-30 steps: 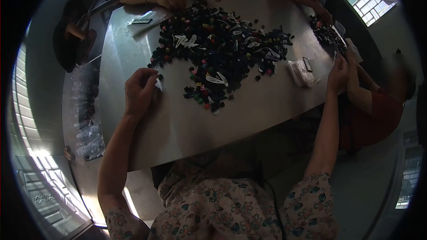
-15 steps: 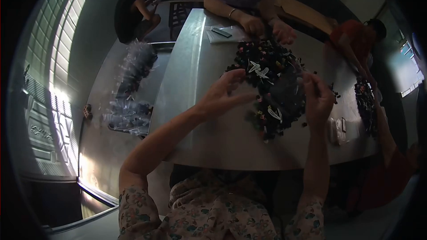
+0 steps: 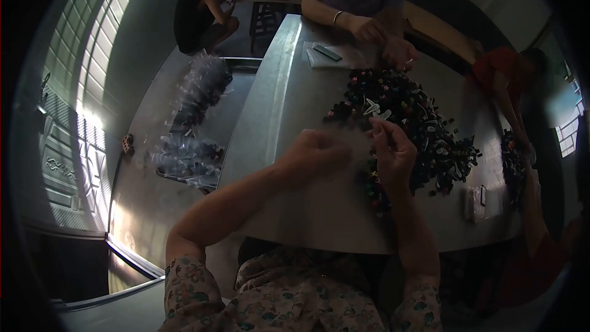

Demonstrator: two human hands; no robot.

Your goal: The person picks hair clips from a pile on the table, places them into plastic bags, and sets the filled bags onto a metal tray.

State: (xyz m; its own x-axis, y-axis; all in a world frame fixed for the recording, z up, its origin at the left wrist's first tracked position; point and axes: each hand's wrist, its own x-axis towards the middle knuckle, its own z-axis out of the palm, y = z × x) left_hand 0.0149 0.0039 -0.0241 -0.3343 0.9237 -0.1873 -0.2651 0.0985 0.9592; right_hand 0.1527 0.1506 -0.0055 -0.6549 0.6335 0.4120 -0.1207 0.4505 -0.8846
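A pile of small dark pieces with coloured bits [image 3: 424,141] is heaped on the table [image 3: 264,129]. Several white looped pieces [image 3: 376,109] rest on top of it. My right hand [image 3: 395,154] is over the pile's near left side, thumb and forefinger pinched together; whatever they hold is too small or clear to make out. To its left, above bare tabletop, my left hand [image 3: 313,155] is curled closed, its fingertips smeared by motion. Anything inside that hand is hidden.
Across the table a person's hands [image 3: 384,40] work beside clear bags with a green strip [image 3: 327,53]. At left a tray [image 3: 184,178] holds filled clear bags. Clear packets [image 3: 476,203] and another dark pile [image 3: 511,160] lie at right, near a person in red [image 3: 495,77].
My right hand has moved left over the pile, towards my left hand. My left hand has gone from spread fingers to a curled shape. The view has shifted slightly.
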